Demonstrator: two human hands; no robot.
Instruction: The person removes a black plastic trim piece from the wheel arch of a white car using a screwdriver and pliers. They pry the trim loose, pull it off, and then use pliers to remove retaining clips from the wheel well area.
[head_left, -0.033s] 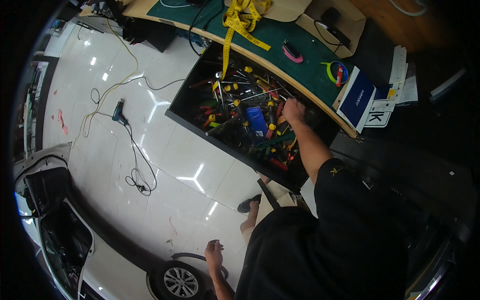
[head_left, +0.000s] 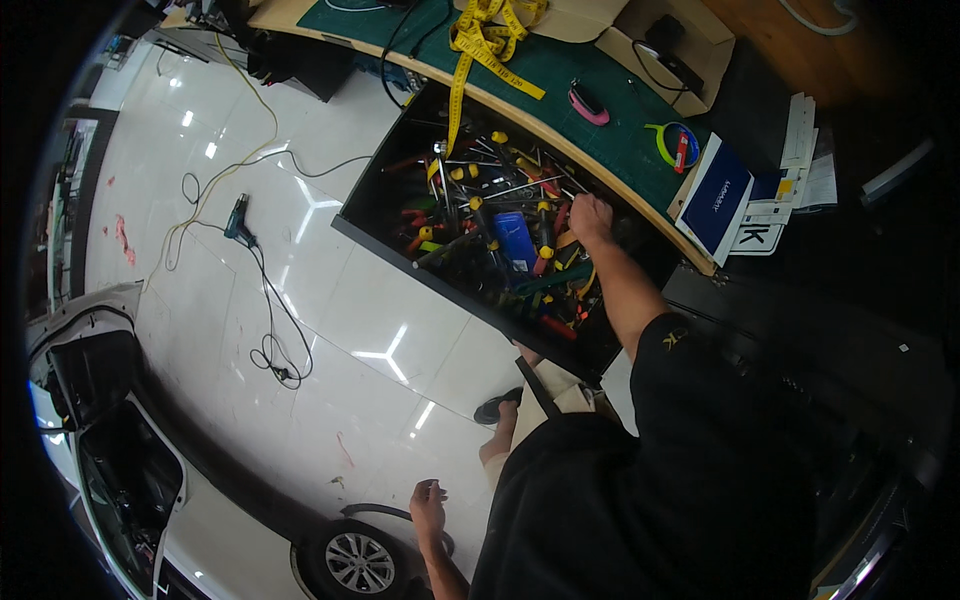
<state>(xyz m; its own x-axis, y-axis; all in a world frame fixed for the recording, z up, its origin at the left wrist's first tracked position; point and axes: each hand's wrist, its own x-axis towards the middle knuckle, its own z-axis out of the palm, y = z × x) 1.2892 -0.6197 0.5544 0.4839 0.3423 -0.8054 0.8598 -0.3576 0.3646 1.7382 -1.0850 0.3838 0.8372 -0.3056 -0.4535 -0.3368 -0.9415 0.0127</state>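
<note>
Head view: the right hand (head_left: 590, 217) reaches into the open black drawer (head_left: 372, 200) at upper centre, fingers curled among the jumbled red- and yellow-handled screwdrivers and pliers (head_left: 470, 215); whether it grips one I cannot tell. These tools look stiff, fairly heavy and tangled, best taken by a handle. The left hand (head_left: 428, 506) hangs loosely open at lower centre. On the green-topped bench (head_left: 560, 70), a blue rectangular booklet (head_left: 722, 195) lies upper right, beside white paper sheets (head_left: 800, 150).

A car workshop: a drawer (head_left: 400, 215) crammed with screwdrivers (head_left: 480, 215), a green cutting mat (head_left: 600, 140) on the surface, a white car (head_left: 150, 500) parked on glossy tiles.
</note>
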